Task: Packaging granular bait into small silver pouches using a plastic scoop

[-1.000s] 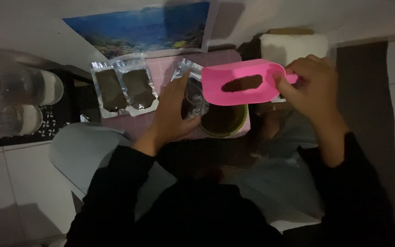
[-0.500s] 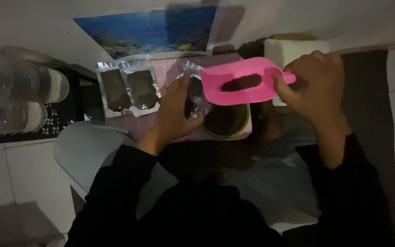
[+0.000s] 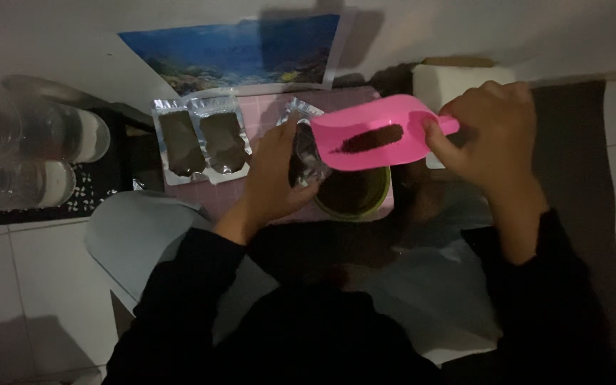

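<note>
Head view showed the right hand (image 3: 497, 132) closed around the handle of a pink scoop (image 3: 376, 134), which carried a strip of dark powder and hung level just above a green bowl (image 3: 354, 196) of the same dark stuff. The left hand (image 3: 274, 175) gripped a clear pouch (image 3: 304, 150) beside the bowl, fingers wrapped round it. Two filled pouches (image 3: 201, 139) lay flat to the left on a pink mat (image 3: 265, 114), below a sea picture (image 3: 240, 53). Clear bottles (image 3: 30, 153) lay far left.
</note>
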